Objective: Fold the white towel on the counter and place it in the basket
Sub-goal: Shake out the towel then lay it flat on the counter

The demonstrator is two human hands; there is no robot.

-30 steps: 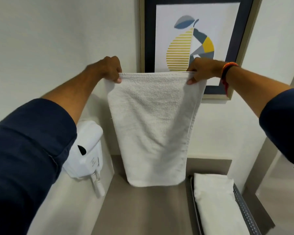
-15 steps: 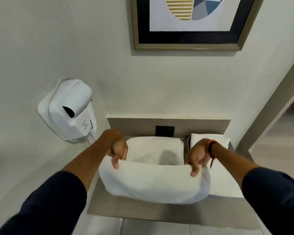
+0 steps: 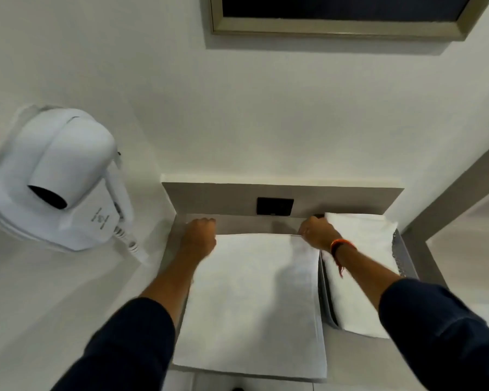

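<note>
The white towel [image 3: 254, 300] lies flat on the grey counter [image 3: 359, 373], folded into a rectangle that reaches from the counter's front edge towards the back wall. My left hand [image 3: 198, 235] grips its far left corner. My right hand [image 3: 316, 232], with an orange band at the wrist, pinches its far right corner. Right of the towel stands the dark wire basket [image 3: 401, 258], which holds another folded white towel [image 3: 362, 277].
A white wall-mounted hair dryer [image 3: 60, 179] hangs on the left wall beside the counter. A black socket plate [image 3: 274, 206] sits in the grey backsplash behind the towel. A framed picture [image 3: 336, 26] hangs above. A grey door frame rises at the right.
The towel hung in the air from both hands, then came down and was folded forward. It now lies flat on the counter, with both hands at its far corners near the wall.
</note>
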